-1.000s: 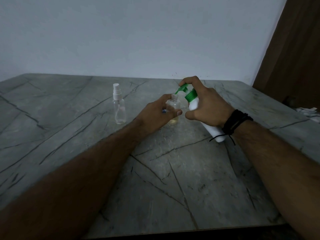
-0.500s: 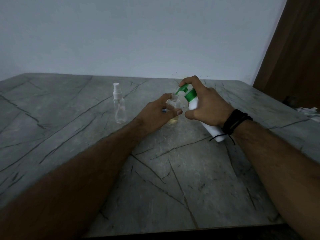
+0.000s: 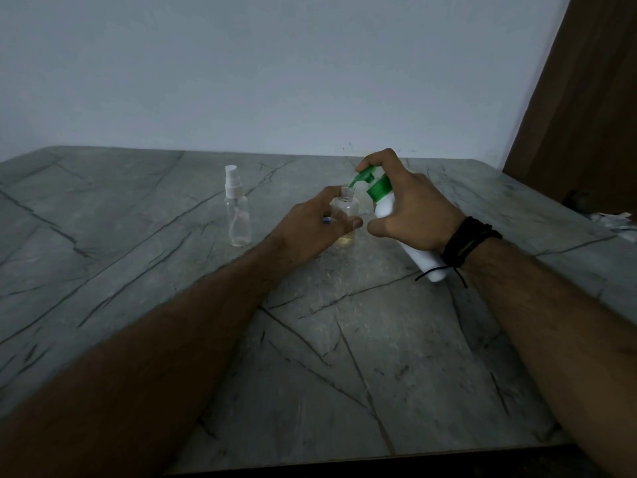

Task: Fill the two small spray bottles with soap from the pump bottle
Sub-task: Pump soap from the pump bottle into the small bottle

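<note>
Soap pump bottle (image 3: 386, 205), white with a green head, is gripped tilted in the right hand (image 3: 413, 208), its spout at the open neck of one small spray bottle (image 3: 344, 215) held by the left hand (image 3: 310, 225). A second, capped spray bottle (image 3: 237, 212) stands left on the bench (image 3: 344, 357); two small bottles, one pump bottle. Black cords (image 3: 465, 241) circle the right wrist.

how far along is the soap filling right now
Partly done: the open spray bottle, held by the left hand, has yellowish liquid low inside. In hand: the right hand tilts the pump bottle, nozzle at its neck. Left: the capped spray bottle looks empty.
</note>
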Motion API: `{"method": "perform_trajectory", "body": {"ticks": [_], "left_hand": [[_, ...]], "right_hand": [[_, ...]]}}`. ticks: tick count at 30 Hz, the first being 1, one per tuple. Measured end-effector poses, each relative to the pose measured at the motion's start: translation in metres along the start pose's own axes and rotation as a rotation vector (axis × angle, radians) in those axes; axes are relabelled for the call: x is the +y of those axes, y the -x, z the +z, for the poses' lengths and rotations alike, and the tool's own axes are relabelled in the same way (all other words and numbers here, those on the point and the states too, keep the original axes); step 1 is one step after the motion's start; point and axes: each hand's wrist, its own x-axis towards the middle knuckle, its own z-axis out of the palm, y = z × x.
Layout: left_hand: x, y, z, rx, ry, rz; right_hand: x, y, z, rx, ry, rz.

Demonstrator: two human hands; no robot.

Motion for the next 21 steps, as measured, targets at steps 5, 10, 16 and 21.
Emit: {"method": "perform_trajectory", "body": {"ticks": [5, 10, 16, 21], "left_hand": [[0.0015, 0.0001, -0.0012, 0.004, -0.020, -0.010], [0.0016, 0.0016, -0.0001, 0.003, -0.005, -0.001], [0.0010, 0.0009, -0.0003, 0.007, -0.004, -0.006], [0.0001, 0.0001, 0.0001, -0.001, -0.006, -0.006]], "right_hand": [[-0.0005, 0.0002, 0.0006, 0.003, 0.008, 0.001], [0.0009, 0.0001, 0.0002, 0.007, -0.009, 0.001], [-0.0005, 0.0013, 0.0007, 0.014, -0.005, 0.004], [-0.0006, 0.0008, 0.0003, 0.013, -0.004, 0.016]]}}
